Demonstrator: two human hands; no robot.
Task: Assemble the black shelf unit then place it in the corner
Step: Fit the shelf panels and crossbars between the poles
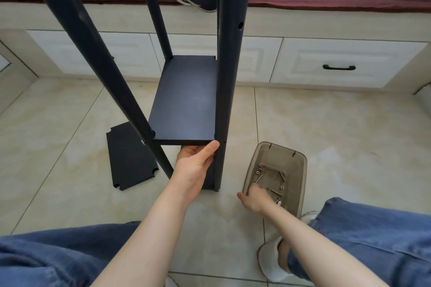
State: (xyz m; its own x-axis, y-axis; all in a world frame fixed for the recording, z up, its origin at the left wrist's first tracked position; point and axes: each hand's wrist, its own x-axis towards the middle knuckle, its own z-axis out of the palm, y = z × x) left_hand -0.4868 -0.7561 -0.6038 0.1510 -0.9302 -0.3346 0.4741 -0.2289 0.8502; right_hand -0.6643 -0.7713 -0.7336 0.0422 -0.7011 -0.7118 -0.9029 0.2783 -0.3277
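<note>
While my left hand (196,163) props the black rectangular shelf board (186,102) at the centre of the frame, thumb laid against its front edge and the other fingers tucked out of sight beneath, I judge that this near corner is not yet screwed to the black round metal posts (227,77) rising to the top of the frame. If that hand sags or shifts, the board could tip off level. Its notch would then slide away from the post's hole, and a screw might go in crooked or not at all. My right hand (254,200) is down at the lower right, fingers bent into the translucent grey-brown plastic tray (300,170) among the silver screws (281,175). I cannot tell whether they have one pinched. Fumbling there could nudge the tray or flick a screw out across the beige tiled floor (338,135). With my eyes on the tray, I may also lean on the tall frame and rock it, since only one hand steadies it. The spare black notched panel (130,161) lies flat at the lower left, just beside a post foot, where a shifting post could scrape it.
</note>
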